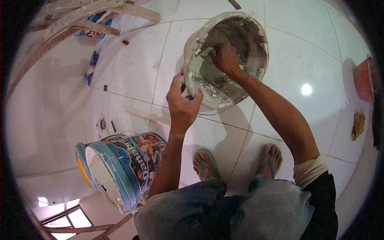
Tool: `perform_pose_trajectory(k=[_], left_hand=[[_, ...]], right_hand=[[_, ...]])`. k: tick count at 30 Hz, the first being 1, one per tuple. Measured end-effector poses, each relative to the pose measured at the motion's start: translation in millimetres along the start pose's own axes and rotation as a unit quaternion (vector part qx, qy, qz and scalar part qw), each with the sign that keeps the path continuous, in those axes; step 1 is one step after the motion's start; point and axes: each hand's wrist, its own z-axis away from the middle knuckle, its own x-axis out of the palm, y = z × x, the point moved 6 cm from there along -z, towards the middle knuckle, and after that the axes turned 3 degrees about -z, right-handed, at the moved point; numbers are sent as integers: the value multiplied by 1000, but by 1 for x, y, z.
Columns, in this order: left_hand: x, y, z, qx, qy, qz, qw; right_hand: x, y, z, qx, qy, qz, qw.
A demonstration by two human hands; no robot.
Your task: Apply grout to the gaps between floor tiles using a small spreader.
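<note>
Upper centre: left hand (182, 100) grips a crusted round bucket (191, 60) by its edge; right hand (227, 60) curled inside, hold unclear; glossy tiles (320, 72) at right.

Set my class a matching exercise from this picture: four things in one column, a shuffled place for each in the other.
Column one
1. left grip
2. right grip
3. printed bucket
4. red container

Column two
A. inside the crusted tub
B. on the floor at the picture's far right
C. against the crusted tub's outer side
D. to the left of the person's feet

Right pairs: 1-C, 2-A, 3-D, 4-B
</note>
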Motion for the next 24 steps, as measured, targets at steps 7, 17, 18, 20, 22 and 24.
perform_pose_trajectory(k=[7,17,18,20,22,24], left_hand=[[-15,-9,-6,51,11,-29,998],[-24,0,2,20,24,-31,999],[-14,0,0,17,15,-28,999],[-5,1,-3,22,14,-16,1000],[-12,2,-3,23,20,-19,999],[-10,1,-3,20,28,-21,999]], right_hand=[[-1,-6,-6,137,-96,-109,980],[9,-45,-27,70,-113,-87,987],[15,-31,-22,76,-112,-76,988],[9,-36,-16,60,66,-21,996],[15,-43,-19,91,-25,-58,994],[25,-37,-14,125,-114,-83,982]])
